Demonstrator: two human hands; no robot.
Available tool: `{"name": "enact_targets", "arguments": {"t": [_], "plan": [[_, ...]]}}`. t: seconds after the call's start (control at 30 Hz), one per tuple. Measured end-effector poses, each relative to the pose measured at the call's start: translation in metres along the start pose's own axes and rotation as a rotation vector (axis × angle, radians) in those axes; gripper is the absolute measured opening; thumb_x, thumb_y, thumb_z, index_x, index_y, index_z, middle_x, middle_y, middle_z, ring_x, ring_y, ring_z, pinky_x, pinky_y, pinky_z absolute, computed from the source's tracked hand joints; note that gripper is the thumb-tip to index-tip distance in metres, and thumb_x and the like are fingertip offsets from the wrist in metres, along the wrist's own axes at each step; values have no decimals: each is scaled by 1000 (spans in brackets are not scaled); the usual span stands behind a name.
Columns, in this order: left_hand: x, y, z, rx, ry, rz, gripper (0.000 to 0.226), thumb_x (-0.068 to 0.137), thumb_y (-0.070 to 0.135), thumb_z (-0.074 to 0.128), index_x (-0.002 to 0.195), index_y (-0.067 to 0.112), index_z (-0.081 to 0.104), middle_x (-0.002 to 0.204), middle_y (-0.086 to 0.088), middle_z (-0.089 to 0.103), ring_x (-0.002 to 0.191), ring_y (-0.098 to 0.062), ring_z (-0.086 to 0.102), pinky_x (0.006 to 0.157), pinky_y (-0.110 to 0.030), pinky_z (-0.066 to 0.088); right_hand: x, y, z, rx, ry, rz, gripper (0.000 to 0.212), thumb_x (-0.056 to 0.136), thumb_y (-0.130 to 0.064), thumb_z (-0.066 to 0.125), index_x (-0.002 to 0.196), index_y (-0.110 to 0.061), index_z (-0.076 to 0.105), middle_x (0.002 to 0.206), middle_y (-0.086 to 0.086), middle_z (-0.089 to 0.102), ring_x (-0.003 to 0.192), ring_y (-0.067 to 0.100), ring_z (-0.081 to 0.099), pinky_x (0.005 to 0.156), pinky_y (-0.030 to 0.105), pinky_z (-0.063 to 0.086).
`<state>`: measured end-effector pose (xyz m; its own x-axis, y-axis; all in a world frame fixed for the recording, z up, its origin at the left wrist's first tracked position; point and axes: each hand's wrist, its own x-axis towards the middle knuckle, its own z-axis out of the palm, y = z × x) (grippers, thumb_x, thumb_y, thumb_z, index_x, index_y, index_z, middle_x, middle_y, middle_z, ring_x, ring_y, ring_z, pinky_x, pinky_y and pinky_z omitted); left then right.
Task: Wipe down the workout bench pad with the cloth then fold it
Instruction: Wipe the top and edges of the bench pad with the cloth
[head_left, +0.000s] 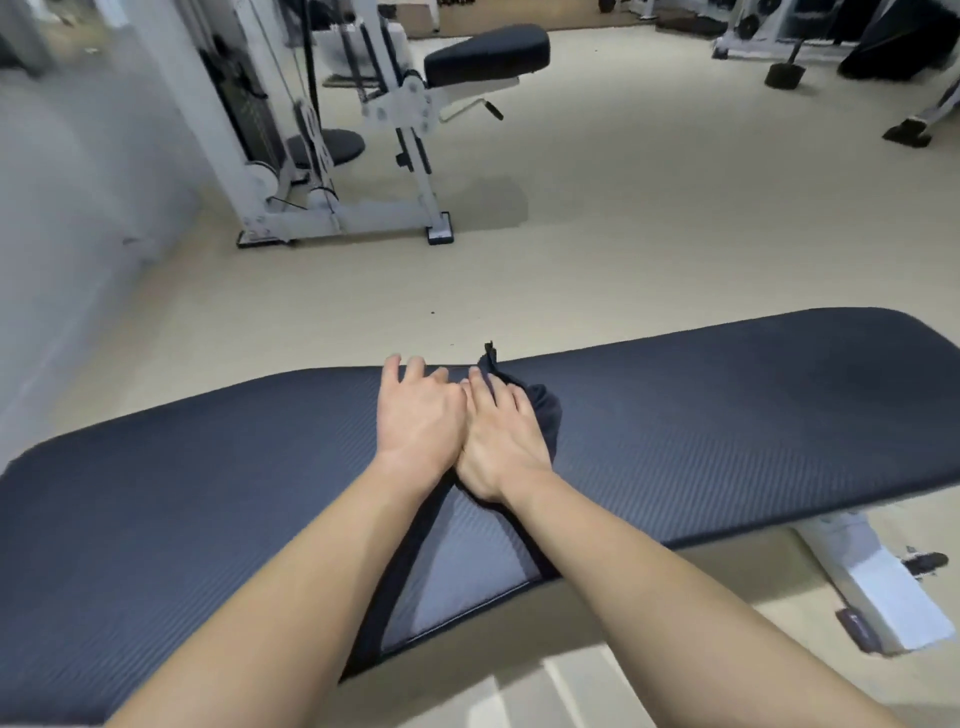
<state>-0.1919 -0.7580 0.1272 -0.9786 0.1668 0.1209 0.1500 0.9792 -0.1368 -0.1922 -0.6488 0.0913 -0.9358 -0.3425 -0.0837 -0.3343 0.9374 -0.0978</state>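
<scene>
A long dark ribbed bench pad (727, 415) runs across the view from lower left to upper right. A dark cloth (545, 405) lies bunched on it near the far edge, with one corner sticking up. My right hand (498, 441) presses flat on the cloth and covers most of it. My left hand (421, 415) lies right beside it, fingers spread toward the pad's far edge; whether it touches the cloth is hidden. The two hands touch each other.
The bench's white frame and foot (878, 587) show at lower right. A white cable machine (332, 156) with a black seat (488, 52) stands on the beige floor beyond. A dumbbell (784, 73) and other equipment sit at the far right.
</scene>
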Motion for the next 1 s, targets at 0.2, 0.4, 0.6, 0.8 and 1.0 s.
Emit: {"name": "enact_targets", "arguments": {"t": [0.2,0.4,0.6,0.8,1.0], "plan": [[-86,-177,22,117,-29,-303,33,97,29,44,90,27,76,105,7,73,114,-27,56,109,-46,29,36,-191,10,9,-34,-267,72,98,-35,31,160,-5,10,169,12,6,155,28,7,125,45,5],[-198,-268,23,206,-34,-527,24,83,21,57,66,20,74,74,1,72,88,-31,63,86,-42,42,12,-321,27,5,-48,-520,71,96,-34,33,159,-5,17,168,13,13,151,29,16,123,45,10],[-251,-248,13,142,7,-621,25,58,-5,74,47,8,56,45,-9,53,59,-32,55,50,-33,37,-25,-334,33,10,-83,-712,72,96,-34,36,159,-7,16,169,10,9,153,27,11,124,40,5],[-236,-169,6,119,74,-432,13,65,-3,62,57,7,60,51,-7,54,61,-31,51,51,-31,26,-51,-252,33,23,-60,-728,74,94,-35,39,159,-7,18,169,10,11,153,27,10,125,40,4],[-171,-61,8,-4,89,-241,29,77,11,46,81,6,74,66,-2,63,73,-27,55,57,-36,40,-70,-122,21,28,-44,-524,75,94,-39,40,159,-5,21,168,13,13,153,30,13,125,43,9]]}}
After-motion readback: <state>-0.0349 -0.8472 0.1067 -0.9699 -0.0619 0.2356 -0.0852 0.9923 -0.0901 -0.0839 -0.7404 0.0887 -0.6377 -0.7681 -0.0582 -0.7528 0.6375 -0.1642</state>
